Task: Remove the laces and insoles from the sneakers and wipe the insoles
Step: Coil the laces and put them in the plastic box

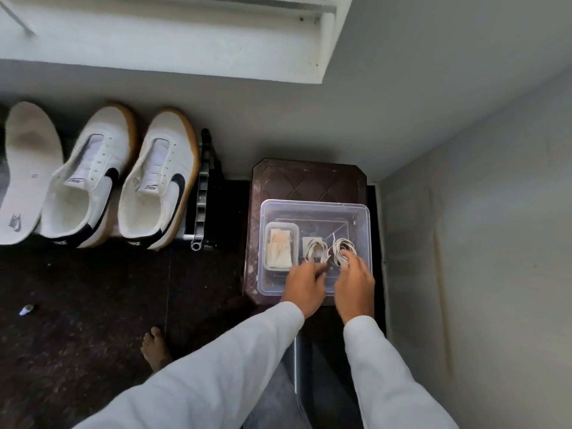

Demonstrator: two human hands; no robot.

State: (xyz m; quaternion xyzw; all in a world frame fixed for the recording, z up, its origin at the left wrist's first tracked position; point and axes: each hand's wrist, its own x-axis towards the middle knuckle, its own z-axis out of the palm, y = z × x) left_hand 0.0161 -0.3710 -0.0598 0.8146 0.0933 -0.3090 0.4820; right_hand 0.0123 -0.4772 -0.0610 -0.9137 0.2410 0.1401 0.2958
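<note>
R hand (354, 283) rests relaxed fingers on one coiled lace (343, 246) in a clear tub (314, 204) atop a brown stool (309, 178). L hand (305, 283) curls by the other lace (315, 249), grip unclear. Laceless sneakers (89, 178) and an insole (29, 168) sit well left.

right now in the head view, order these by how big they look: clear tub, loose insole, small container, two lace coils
1. clear tub
2. loose insole, partly cut off at the frame edge
3. small container
4. left coil and right coil: alike, unranked
</note>
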